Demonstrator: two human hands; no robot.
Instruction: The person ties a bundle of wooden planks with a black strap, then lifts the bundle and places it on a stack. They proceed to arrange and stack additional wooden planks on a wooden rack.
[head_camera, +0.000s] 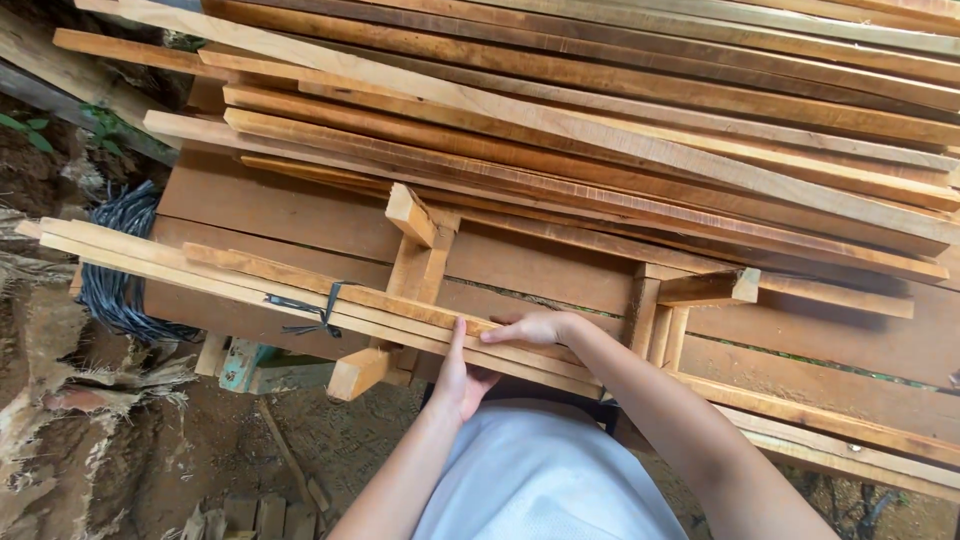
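Observation:
A bundle of thin wooden slats (250, 280) lies across a wide plank bench (300, 215), tied with a black strap (315, 310) near its left part. My left hand (458, 378) cups the bundle from below at its near edge, thumb up against the slats. My right hand (530, 328) rests on top of the same bundle, fingers pointing left. Both hands grip the slats close together, just in front of my white shirt.
A big stack of long slats (640, 110) fills the back and right. Short wooden blocks (415, 215) stand on the bench. A coil of dark cable (120, 260) lies at the left, with bare soil (150, 450) and scrap wood below.

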